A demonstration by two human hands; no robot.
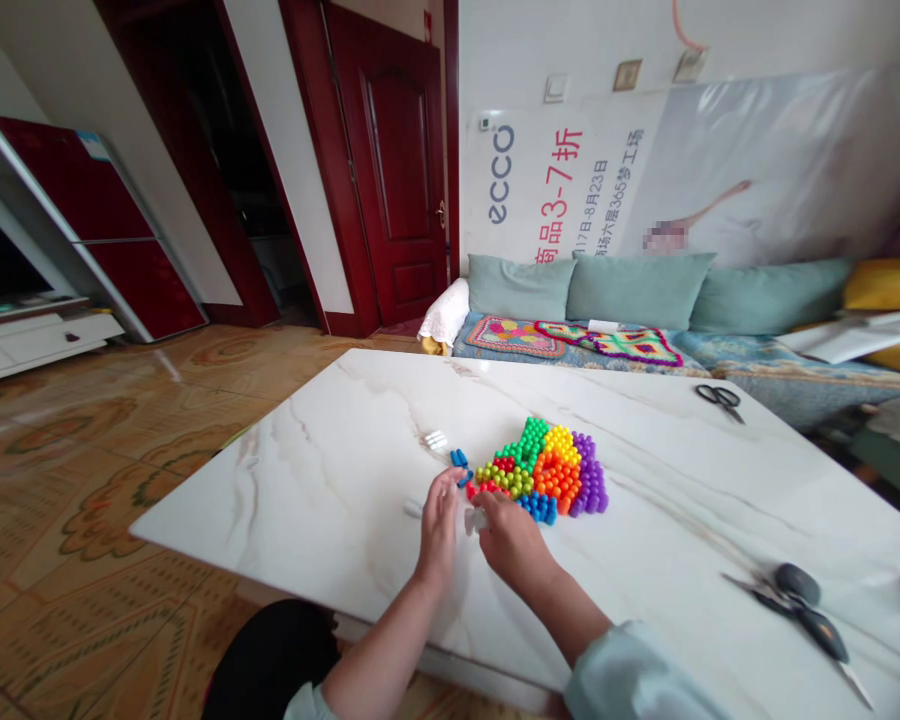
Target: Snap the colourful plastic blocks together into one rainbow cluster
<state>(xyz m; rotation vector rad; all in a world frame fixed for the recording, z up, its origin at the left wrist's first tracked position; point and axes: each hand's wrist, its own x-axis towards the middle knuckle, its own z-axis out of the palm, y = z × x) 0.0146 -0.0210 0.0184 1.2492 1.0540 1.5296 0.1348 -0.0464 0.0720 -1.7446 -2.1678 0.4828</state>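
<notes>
My left hand (pixel 439 525) stands on edge over the white marble-patterned table (pixel 330 450), fingers stretched out and palm toward the right. My right hand (pixel 514 535) is closed, its fingers curled at a small whitish piece (pixel 474 520) whose kind is too blurred to tell. Just beyond both hands lie bumpy clusters of beads: red (pixel 504 464), olive (pixel 506 479), green (pixel 534 440), yellow (pixel 559 442), orange (pixel 557 482), purple (pixel 589 475) and blue (pixel 538 508). Short blue pieces (pixel 459 458) rest near my left fingertips. Farther out are white pieces (pixel 434 440), and a white object (pixel 412 508) lies left of the hand.
Dark-handled scissors (pixel 802 605) lie at the table's right front, and smaller black scissors (pixel 720 398) near its far right corner. Behind the table stands a sofa with green cushions (pixel 641 288). A red door (pixel 394 160) and a red fridge (pixel 112 230) are farther back.
</notes>
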